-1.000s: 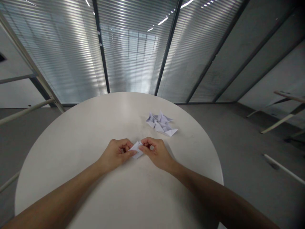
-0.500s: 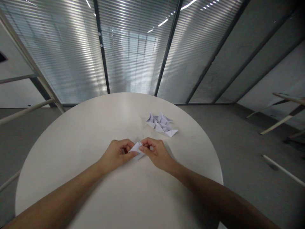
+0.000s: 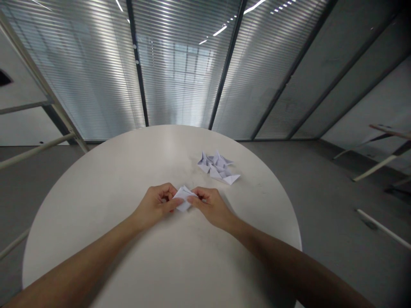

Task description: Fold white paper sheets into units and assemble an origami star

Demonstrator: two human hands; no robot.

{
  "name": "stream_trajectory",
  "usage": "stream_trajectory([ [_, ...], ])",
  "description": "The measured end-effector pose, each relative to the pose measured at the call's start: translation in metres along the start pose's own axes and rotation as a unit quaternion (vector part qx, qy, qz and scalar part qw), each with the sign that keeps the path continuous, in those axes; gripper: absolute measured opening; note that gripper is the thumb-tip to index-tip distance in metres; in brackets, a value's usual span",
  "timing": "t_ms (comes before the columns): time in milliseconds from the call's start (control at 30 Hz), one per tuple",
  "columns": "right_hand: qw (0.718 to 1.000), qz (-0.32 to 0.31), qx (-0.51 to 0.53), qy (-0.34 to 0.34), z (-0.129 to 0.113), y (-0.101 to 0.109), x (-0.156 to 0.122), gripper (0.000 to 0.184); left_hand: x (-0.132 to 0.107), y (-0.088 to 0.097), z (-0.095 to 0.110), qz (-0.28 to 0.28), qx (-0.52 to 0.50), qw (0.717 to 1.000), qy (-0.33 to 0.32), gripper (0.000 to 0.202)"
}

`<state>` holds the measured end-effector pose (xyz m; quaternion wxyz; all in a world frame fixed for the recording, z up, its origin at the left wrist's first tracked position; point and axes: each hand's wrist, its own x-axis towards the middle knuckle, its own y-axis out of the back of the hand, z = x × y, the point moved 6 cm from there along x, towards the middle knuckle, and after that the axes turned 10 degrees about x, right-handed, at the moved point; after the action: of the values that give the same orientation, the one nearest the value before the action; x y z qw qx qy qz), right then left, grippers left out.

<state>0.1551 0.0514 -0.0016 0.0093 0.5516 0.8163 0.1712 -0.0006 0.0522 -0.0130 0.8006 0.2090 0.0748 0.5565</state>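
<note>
A small folded white paper is held just above the table, between my two hands. My left hand pinches its left corner, thumb on the near face and fingers curled behind. On the other side, my right hand grips the right corner in the same way, its thumb pressed on the front. The paper's upper edge shows layered folds coming to a point. Beyond my right hand lies a cluster of several folded white paper shapes with pointed tips.
The round white table spreads under both forearms. A pale metal frame stands at the left. Past the far edge are glass panels with blinds. Another table's legs show at the right over the grey floor.
The folded paper has turned between my fingers and more of its face now shows, with the point upward. My left hand has shifted slightly left. The paper cluster stays put.
</note>
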Motion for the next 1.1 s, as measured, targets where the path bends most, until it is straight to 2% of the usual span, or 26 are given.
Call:
stream_trajectory([
  [233, 0.996, -0.063, -0.059, 0.006, 0.0, -0.007, -0.003, 0.026, 0.0, -0.005, 0.004, -0.003, -0.022, 1.0, -0.01, 0.029],
  [333, 0.994, -0.07, -0.083, 0.023, -0.004, -0.008, -0.004, 0.026, -0.002, -0.003, 0.004, 0.003, -0.015, 1.0, -0.01, 0.028],
  [400, 0.992, -0.058, -0.099, 0.053, -0.009, -0.007, -0.004, 0.025, -0.004, 0.001, 0.01, 0.029, 0.033, 0.999, -0.031, 0.028],
  [467, 0.988, -0.027, -0.114, 0.104, -0.016, -0.003, -0.004, 0.021, -0.006, 0.007, 0.021, 0.062, 0.114, 0.987, -0.091, 0.024],
  [533, 0.978, 0.0, -0.141, 0.155, -0.02, 0.001, -0.005, 0.017, -0.011, 0.008, 0.035, 0.089, 0.198, 0.957, -0.193, 0.017],
  [633, 0.959, -0.009, -0.213, 0.189, -0.015, 0.0, -0.005, 0.015, -0.017, 0.001, 0.043, 0.093, 0.317, 0.884, -0.33, 0.011],
  [733, 0.942, -0.047, -0.277, 0.182, -0.007, -0.005, -0.004, 0.013, -0.016, -0.013, 0.036, 0.049, 0.422, 0.83, -0.361, 0.018],
  [833, 0.94, -0.056, -0.296, 0.159, -0.006, -0.008, -0.004, 0.014, -0.015, -0.021, 0.032, 0.009, 0.47, 0.808, -0.354, 0.026],
  [933, 0.951, -0.037, -0.273, 0.144, -0.009, -0.007, -0.003, 0.014, -0.017, -0.022, 0.034, -0.017, 0.463, 0.817, -0.344, 0.027],
  [1033, 0.964, -0.012, -0.236, 0.12, -0.008, -0.005, 0.0, 0.016, -0.015, -0.015, 0.031, -0.022, 0.415, 0.856, -0.308, 0.024],
  [1100, 0.972, 0.015, -0.213, 0.095, -0.003, -0.002, 0.004, 0.009, -0.011, -0.01, 0.024, -0.016, 0.382, 0.883, -0.272, 0.023],
])
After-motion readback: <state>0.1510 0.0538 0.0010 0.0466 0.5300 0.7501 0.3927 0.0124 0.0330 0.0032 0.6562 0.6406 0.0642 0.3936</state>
